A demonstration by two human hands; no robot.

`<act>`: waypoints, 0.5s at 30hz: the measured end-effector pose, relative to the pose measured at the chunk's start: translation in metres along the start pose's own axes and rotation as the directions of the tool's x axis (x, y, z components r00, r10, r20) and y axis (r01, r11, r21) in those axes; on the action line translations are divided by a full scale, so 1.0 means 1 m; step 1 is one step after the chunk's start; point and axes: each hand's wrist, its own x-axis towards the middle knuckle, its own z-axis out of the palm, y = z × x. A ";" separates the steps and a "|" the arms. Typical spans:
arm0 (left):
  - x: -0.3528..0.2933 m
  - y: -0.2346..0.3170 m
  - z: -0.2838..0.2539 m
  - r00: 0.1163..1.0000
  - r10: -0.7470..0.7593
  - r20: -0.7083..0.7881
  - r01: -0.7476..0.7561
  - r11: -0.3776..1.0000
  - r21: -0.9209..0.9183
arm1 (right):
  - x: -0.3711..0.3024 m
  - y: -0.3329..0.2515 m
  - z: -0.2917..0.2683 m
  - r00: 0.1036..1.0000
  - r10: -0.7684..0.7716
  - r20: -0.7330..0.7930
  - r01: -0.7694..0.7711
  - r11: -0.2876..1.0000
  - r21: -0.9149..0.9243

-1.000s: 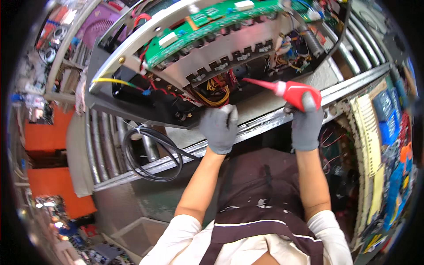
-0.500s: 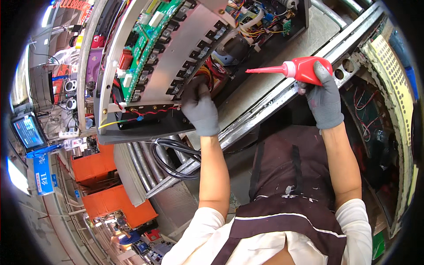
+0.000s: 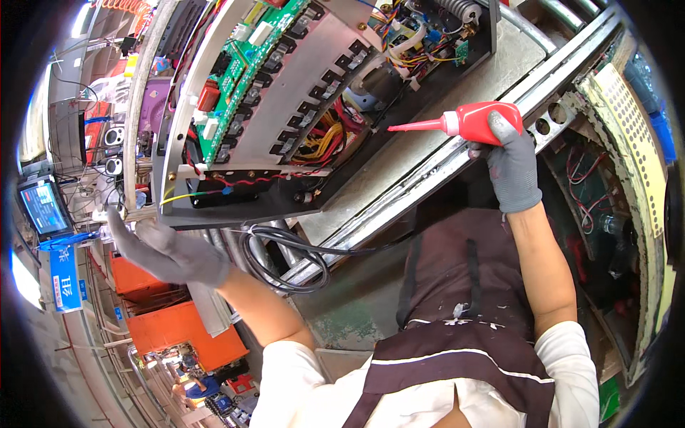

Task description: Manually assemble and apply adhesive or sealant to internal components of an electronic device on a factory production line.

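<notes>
A red squeeze bottle [image 3: 471,123] with a long thin nozzle is gripped in my gloved right hand [image 3: 508,160]; its tip points left toward an open equipment chassis [image 3: 335,203]. My gloved left hand [image 3: 171,253] hangs off the chassis's near left corner, thumb and fingers spread, slightly smeared by motion, with nothing in it. Inside the chassis stand a green circuit board [image 3: 246,82] and a pale metal plate [image 3: 303,89] lined with black components. Bundled red and yellow wires [image 3: 325,143] show beyond the plate's lower end.
A coiled black cable [image 3: 314,264] hangs below the bench's metal rail [image 3: 421,175]. Orange bins [image 3: 189,332] stand at lower left, near a screen [image 3: 46,210]. At right is a perforated yellowish strip [image 3: 628,135] along a curved edge.
My left hand has come out of the chassis by the wire bundle and swung left, opening. My right hand, with the squeeze bottle, has shifted slightly left.
</notes>
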 end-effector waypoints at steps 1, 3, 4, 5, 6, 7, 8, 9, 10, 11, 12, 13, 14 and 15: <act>0.002 -0.010 0.006 0.998 0.010 0.062 0.001 0.985 -0.171 | -0.001 0.000 0.000 1.000 -0.009 -0.004 0.009 1.000 -0.011; 0.006 -0.027 0.017 0.966 0.200 0.161 -0.200 0.980 -0.020 | 0.000 0.000 0.004 1.000 -0.019 -0.010 0.020 0.996 0.088; 0.004 -0.034 0.019 0.935 0.296 0.195 -0.303 0.953 0.008 | 0.000 -0.001 0.002 0.999 -0.029 -0.018 0.031 0.997 0.073; -0.001 -0.035 0.019 0.939 0.285 0.192 -0.290 0.957 -0.002 | -0.001 -0.002 0.000 0.999 -0.028 -0.025 0.029 0.999 0.034; -0.005 -0.034 0.018 0.973 0.131 0.192 -0.134 0.991 0.002 | -0.001 -0.002 -0.003 0.999 -0.025 -0.031 0.025 1.000 -0.005; -0.010 -0.034 0.018 0.981 -0.027 0.194 0.026 1.000 0.007 | 0.001 -0.003 -0.008 0.997 -0.067 -0.022 0.067 0.997 -0.024; -0.012 -0.032 0.018 0.979 -0.041 0.200 0.041 0.999 0.006 | 0.001 -0.006 -0.011 0.998 -0.062 -0.026 0.061 0.997 -0.038; -0.013 -0.030 0.018 0.968 -0.172 0.181 0.165 0.985 0.050 | 0.000 -0.010 -0.012 0.983 -0.170 -0.069 0.165 0.984 -0.064; -0.013 -0.028 0.018 0.942 -0.298 0.156 0.286 0.953 0.095 | 0.000 -0.016 -0.013 0.955 -0.275 -0.107 0.266 0.959 -0.093; -0.010 -0.027 0.020 0.950 -0.268 0.157 0.259 0.963 0.077 | -0.002 -0.023 -0.013 0.933 -0.338 -0.123 0.321 0.937 -0.138; -0.012 -0.027 0.023 0.947 -0.278 0.160 0.268 0.960 0.079 | -0.005 -0.029 -0.013 0.934 -0.335 -0.121 0.317 0.937 -0.147; -0.013 -0.029 0.026 0.950 -0.279 0.141 0.267 0.959 0.099 | -0.008 -0.034 -0.013 0.889 -0.424 -0.172 0.382 0.895 -0.230; -0.012 -0.033 0.026 0.955 -0.273 0.118 0.259 0.958 0.121 | -0.007 -0.036 -0.012 0.833 -0.511 -0.213 0.440 0.844 -0.307; -0.015 -0.039 0.025 0.946 -0.302 0.116 0.286 0.948 0.136 | 0.001 -0.030 -0.026 0.727 -0.652 -0.216 0.531 0.733 -0.425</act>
